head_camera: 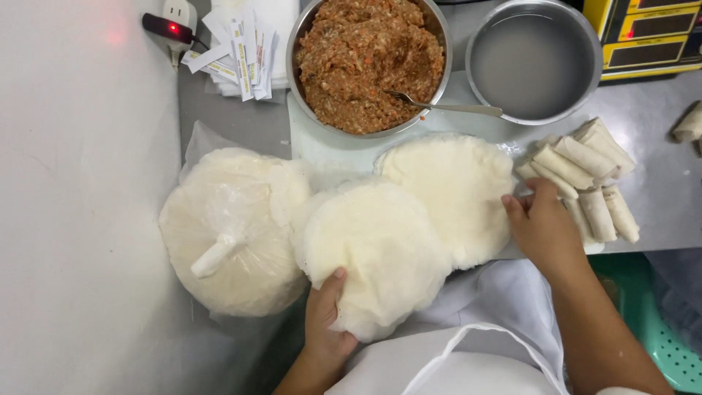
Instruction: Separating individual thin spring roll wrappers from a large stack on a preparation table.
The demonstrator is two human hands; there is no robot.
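Hands at a steel worktop point(658, 102) seen from above, with thin round white wrappers laid out before the person. Left hand point(325, 314) grips the near edge of the front wrapper stack point(376, 249), thumb lying on top and the remaining fingers tucked out of sight beneath, so the stack is pinched between them. Right hand point(545, 227) rests palm down, fingers loosely together and slightly curled, on the right edge of a second wrapper stack point(453, 194), which lies behind and to the right of the first and is partly overlapped by it; whether this hand pinches a sheet cannot be told. Just beyond the right hand's fingertips lies a pile of finished rolls point(592, 183), white cylinders heaped side by side, and one more roll point(689, 124) shows at the right border. To the left, a third wrapper stack sits inside a knotted clear plastic bag point(227, 230). Behind the wrappers stands a metal bowl of minced orange-brown filling point(369, 58), with a fork point(446, 107) resting on its rim, and beside it a second metal bowl of cloudy liquid point(534, 58). Paper slips point(241, 47) lie at upper left, near a plug with a red light point(172, 25). White apron fabric point(468, 358) fills the bottom.
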